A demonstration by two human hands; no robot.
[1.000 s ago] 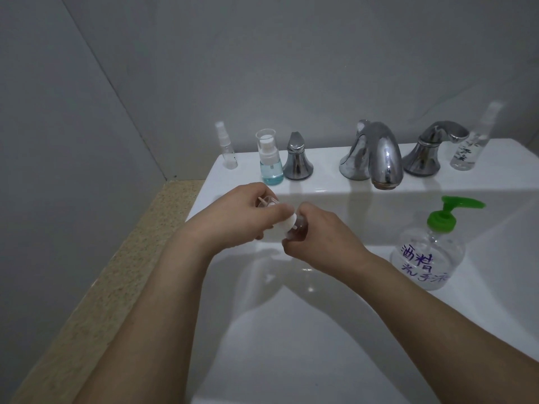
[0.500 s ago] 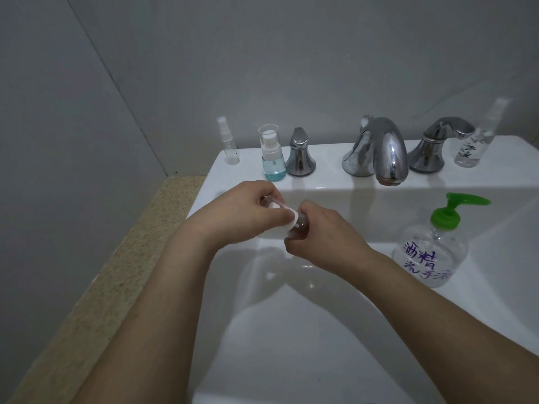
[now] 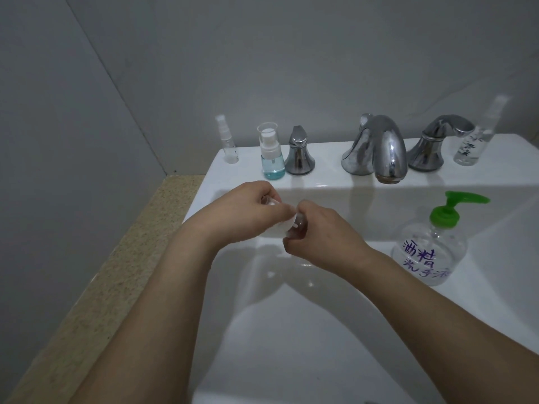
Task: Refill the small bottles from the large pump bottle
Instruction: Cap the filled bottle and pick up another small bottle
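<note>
Our fingers (image 3: 284, 212) pinch a little bottle (image 3: 297, 225) and its white top (image 3: 280, 227) over the sink (image 3: 291, 330): left hand (image 3: 245, 214) on the top, right hand (image 3: 323, 234) on the bottle. We should twist slowly and keep it upright. The big pump bottle (image 3: 431, 249) waits right of our hands; three small bottles stand behind, by the tap (image 3: 382, 147).

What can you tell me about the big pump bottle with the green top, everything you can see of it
The large pump bottle is a squat, rounded bottle of clear plastic, by its look, with a bright green pump head whose nozzle points right. Clear liquid seems to fill much of it, though the level is hard to read. Purple handwritten characters run across its front. It stands upright on the white sink, on the right side below the chrome faucet. Neither hand touches it; the right hand is off to its left.
</note>
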